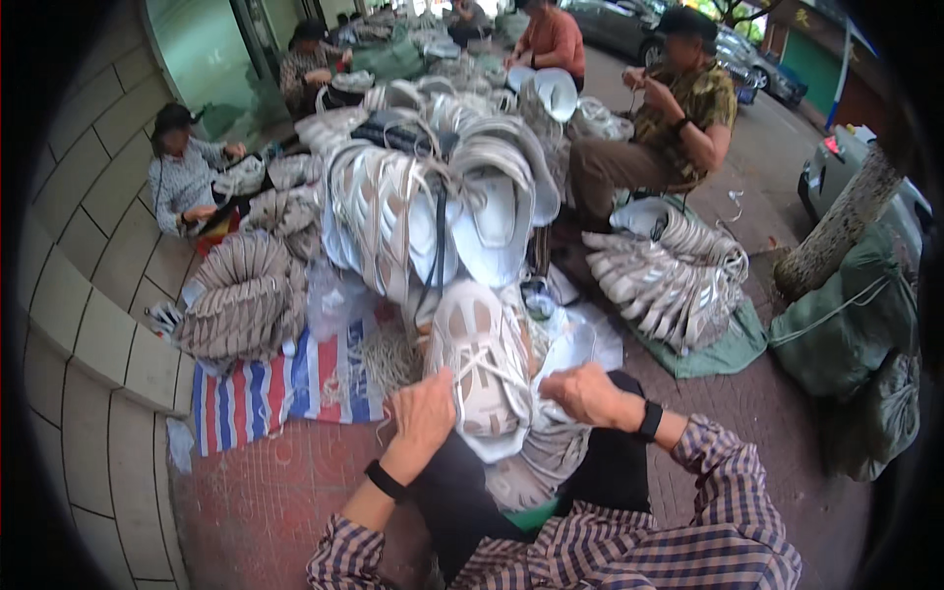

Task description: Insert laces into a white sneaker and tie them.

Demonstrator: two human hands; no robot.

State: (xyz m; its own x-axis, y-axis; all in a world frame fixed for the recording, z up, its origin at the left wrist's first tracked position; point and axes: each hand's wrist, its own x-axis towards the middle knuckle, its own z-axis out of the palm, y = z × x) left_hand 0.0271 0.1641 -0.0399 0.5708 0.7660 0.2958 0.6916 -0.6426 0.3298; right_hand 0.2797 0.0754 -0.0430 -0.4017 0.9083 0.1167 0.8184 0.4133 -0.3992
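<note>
A white shoe upper (479, 369) is held on the lap, before a heap of uppers (423, 206). Its left edge is gripped by the left hand (423, 413); a white lace (501, 366) is pinched by the right hand (587, 393).

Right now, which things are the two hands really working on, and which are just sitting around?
In hand:
- left hand on the white shoe upper
- right hand beside it, seemingly pulling its white lace

Lying about:
- tied bundles of uppers
- grey stack on the striped sheet
- pile on the green cloth
- green sacks
- tree trunk
</note>
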